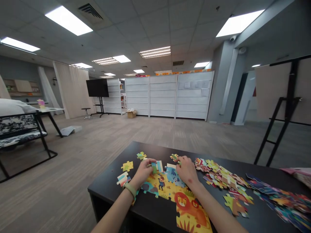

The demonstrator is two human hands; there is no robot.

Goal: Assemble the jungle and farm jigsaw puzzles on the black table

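1. The desk was finished in smooth black with a soft sheen.
2. The joined puzzle and the heaped puzzle pieces were made of smooth, printed card.
3. The wristband was finished smooth and matt; its material could not be told.
4. The floor was covered in matt, streaked carpet.
5. The curtain was made of folded cloth.
6. The shelving was coated smooth and white.
7. The box was made of cardboard.
8. The chair was covered in patterned cloth and framed in black metal.
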